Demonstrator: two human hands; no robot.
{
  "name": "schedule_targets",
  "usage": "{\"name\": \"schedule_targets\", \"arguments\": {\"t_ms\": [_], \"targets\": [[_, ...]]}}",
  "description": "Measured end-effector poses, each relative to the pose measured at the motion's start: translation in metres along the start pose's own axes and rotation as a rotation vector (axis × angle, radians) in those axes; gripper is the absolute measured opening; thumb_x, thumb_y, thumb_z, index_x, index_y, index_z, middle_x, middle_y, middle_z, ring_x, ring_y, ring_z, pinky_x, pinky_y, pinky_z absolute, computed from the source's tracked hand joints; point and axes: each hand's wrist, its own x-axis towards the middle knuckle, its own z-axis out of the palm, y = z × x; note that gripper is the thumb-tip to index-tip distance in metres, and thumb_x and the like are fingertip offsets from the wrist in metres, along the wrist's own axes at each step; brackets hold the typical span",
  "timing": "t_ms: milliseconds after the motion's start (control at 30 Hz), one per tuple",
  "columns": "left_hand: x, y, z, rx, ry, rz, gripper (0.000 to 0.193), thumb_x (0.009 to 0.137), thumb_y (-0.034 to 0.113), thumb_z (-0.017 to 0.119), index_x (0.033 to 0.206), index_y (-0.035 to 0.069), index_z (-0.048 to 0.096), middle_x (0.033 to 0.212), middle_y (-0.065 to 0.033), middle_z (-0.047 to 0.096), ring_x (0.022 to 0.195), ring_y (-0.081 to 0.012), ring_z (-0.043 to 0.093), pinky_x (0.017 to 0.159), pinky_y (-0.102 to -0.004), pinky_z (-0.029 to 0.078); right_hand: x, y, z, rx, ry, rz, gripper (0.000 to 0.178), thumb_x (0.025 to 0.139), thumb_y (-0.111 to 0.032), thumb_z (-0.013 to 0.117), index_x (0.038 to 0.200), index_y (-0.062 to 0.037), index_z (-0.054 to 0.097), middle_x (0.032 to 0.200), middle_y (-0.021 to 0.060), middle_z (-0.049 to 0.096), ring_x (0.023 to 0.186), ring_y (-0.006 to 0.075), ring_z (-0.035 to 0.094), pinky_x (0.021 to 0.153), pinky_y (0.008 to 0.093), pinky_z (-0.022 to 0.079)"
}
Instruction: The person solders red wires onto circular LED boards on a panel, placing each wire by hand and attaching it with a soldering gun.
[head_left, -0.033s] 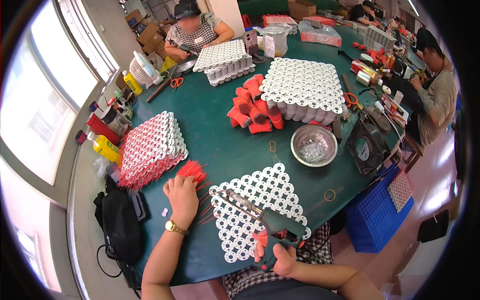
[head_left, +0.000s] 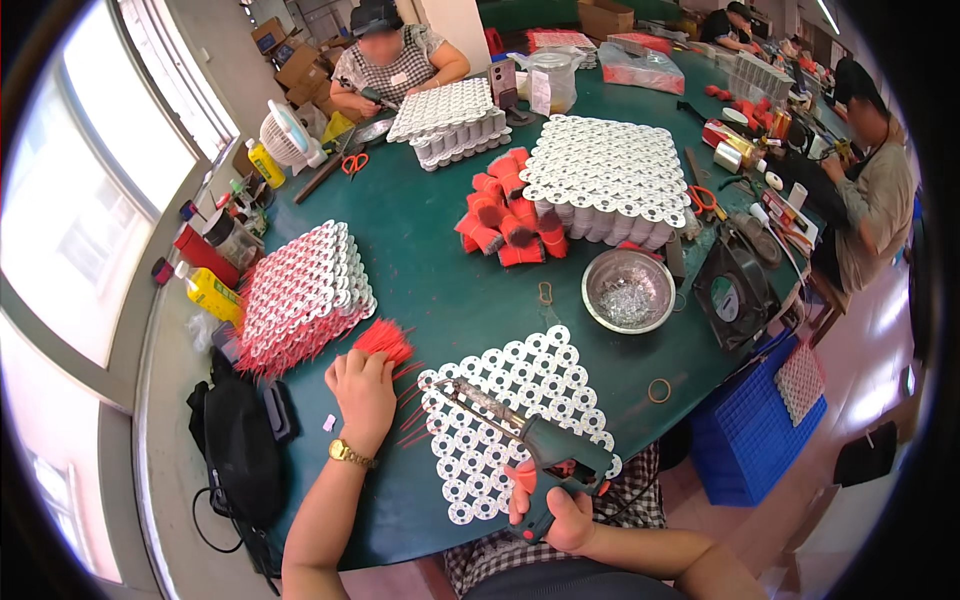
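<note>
My left hand (head_left: 360, 392), with a gold watch at the wrist, lies by a bundle of short red wires (head_left: 384, 341). Its fingers are curled at the bundle's near end, closed on red wires; the fingertips are partly hidden. My right hand (head_left: 552, 512) grips the handle of a dark green soldering gun (head_left: 562, 450). The gun's tip points left, over the left edge of a flat sheet of joined white round discs with dark centres (head_left: 520, 372). Several loose red wires (head_left: 412, 410) stick out from that edge, between the sheet and my left hand.
A stack of disc sheets with red wires (head_left: 305, 290) stands left. Beyond are red wire bundles (head_left: 515, 215), a tall white stack (head_left: 605, 170) and a metal bowl of silvery bits (head_left: 628, 290). A black fan (head_left: 735, 285) sits right; a co-worker (head_left: 400, 65) sits opposite.
</note>
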Motion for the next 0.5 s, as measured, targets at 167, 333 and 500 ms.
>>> {"name": "schedule_targets", "arguments": {"t_ms": [167, 333, 500], "targets": [[0.000, -0.008, -0.006, -0.122, 0.039, -0.093, 0.006, 0.079, 0.015, 0.072, 0.083, 0.011, 0.070, 0.087, -0.0023, 0.061, 0.090, -0.0237, 0.056, 0.085, -0.0393, 0.039, 0.001, -0.005, 0.003, -0.054, 0.039, 0.057, 0.057, 0.094, -0.049, 0.052, 0.128, -0.0037, 0.044, 0.080, 0.0072, 0.054, 0.071, 0.0208, 0.060, 0.106, 0.0522, 0.036], [-0.007, -0.013, -0.010, -0.196, 0.054, -0.062, 0.008, 0.078, 0.015, 0.074, 0.083, 0.010, 0.070, 0.087, -0.0020, 0.067, 0.091, -0.0224, 0.060, 0.082, -0.0383, 0.041, 0.002, -0.009, 0.002, -0.051, 0.049, 0.086, 0.056, 0.093, -0.048, 0.053, 0.127, -0.0047, 0.045, 0.078, 0.0074, 0.055, 0.070, 0.0209, 0.060, 0.104, 0.0529, 0.037], [-0.005, -0.011, -0.016, -0.427, 0.040, -0.230, 0.007, 0.080, 0.011, 0.073, 0.084, 0.006, 0.070, 0.084, -0.0064, 0.067, 0.084, -0.0239, 0.063, 0.076, -0.0360, 0.045, 0.000, -0.011, -0.013, -0.035, -0.082, 0.077, 0.053, 0.098, -0.042, 0.051, 0.133, -0.0032, 0.043, 0.085, 0.0074, 0.056, 0.075, 0.0192, 0.060, 0.104, 0.0489, 0.037]]}}
